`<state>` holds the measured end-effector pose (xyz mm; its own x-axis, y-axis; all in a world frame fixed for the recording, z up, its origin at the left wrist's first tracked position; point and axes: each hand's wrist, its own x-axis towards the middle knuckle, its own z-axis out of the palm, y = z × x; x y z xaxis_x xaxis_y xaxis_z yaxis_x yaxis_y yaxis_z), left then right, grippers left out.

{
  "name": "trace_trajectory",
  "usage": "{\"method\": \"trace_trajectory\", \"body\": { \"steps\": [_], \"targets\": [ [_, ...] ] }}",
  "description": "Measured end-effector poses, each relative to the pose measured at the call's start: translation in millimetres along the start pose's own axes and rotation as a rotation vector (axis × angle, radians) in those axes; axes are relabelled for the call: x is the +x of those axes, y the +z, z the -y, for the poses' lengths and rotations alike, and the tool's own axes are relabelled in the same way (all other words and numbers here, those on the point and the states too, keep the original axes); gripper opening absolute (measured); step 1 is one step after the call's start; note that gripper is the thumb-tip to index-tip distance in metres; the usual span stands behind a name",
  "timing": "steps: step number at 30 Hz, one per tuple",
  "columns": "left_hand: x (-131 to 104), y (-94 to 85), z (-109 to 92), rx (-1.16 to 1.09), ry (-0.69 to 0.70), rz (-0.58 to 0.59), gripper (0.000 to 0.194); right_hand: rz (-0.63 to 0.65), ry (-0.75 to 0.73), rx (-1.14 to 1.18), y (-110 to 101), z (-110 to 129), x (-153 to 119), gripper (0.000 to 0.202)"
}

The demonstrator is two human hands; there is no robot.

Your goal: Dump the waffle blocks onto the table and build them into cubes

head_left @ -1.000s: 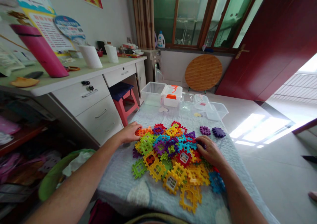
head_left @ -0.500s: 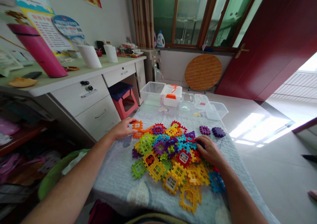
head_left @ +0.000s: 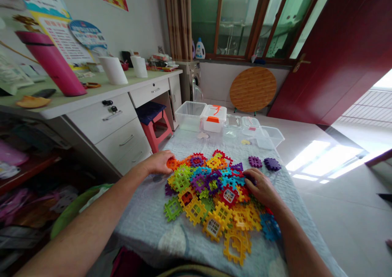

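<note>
A heap of flat plastic interlocking blocks (head_left: 199, 183) with notched edges lies on the cloth, in yellow, green, orange, red, blue and purple. At the heap's far left edge, my left hand (head_left: 159, 162) is closed on an orange block (head_left: 171, 163), partly covered by the fingers. My right hand (head_left: 260, 185) rests against the heap's right side, fingers curled over a dark purple block (head_left: 251, 179) that is mostly hidden. Beyond the right hand, apart from the heap, lie two purple pieces, a lattice block (head_left: 255, 161) and a darker block (head_left: 272, 164).
Clear plastic boxes stand along the far end of the cloth-covered table (head_left: 141, 211): a large open bin (head_left: 190, 116), a lidded box with orange latch (head_left: 214, 120) and smaller tubs (head_left: 269, 136). Left are a white desk (head_left: 113, 126) and a pink stool (head_left: 157, 126).
My left hand has lowered and moved slightly right, bringing the orange block down from upright onto the heap's edge. My right hand stays in place; the view has shifted slightly.
</note>
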<state>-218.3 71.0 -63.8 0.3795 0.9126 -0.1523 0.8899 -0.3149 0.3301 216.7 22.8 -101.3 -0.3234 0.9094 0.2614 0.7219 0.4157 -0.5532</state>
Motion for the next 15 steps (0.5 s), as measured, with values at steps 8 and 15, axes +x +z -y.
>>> {"method": "trace_trajectory", "body": {
  "steps": [8,15],
  "targets": [
    [15,-12.4,16,0.095,-0.027,-0.15,0.038,0.013,0.008,-0.003,-1,3,0,0.021],
    [55,-27.9,33,0.116,-0.049,-0.15,0.052,0.0,-0.001,0.005,-1,3,-1,0.022]
  ]
}}
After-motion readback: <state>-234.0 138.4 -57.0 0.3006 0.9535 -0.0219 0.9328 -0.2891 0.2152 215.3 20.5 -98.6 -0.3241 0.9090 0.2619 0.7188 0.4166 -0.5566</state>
